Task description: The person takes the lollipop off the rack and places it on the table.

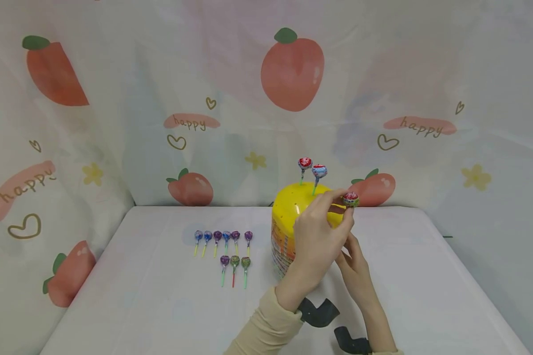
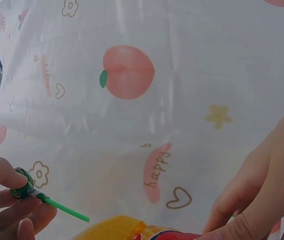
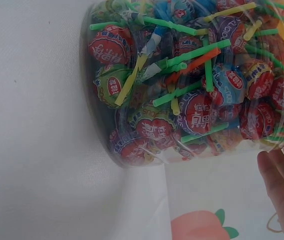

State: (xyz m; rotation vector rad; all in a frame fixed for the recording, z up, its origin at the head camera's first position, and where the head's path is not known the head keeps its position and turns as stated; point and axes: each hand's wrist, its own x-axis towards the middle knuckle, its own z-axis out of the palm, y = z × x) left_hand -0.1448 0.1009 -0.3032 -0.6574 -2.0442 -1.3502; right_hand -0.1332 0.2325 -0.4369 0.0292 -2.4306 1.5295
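My left hand (image 1: 322,231) pinches a wrapped lollipop (image 1: 350,199) by its candy end, above the right side of the jar. In the left wrist view this lollipop (image 2: 64,209) has a green wrapper and a bare green stick. Below stands a clear jar (image 1: 282,249) with a yellow top (image 1: 288,204), packed with lollipops whose wrappers and sticks show in the right wrist view. Two lollipops (image 1: 305,163) (image 1: 320,171) stand upright in that top. Against the jar's right side my right hand (image 1: 356,271) rests with extended fingers; its contact is partly hidden in the head view.
Left of the jar, several lollipops lie in two rows, a back row with a blue-wrapped lollipop (image 1: 208,236) and a front row with a green-wrapped lollipop (image 1: 246,264). A white cloth (image 1: 160,305) covers the table. Behind hangs a fruit-printed curtain (image 1: 231,64).
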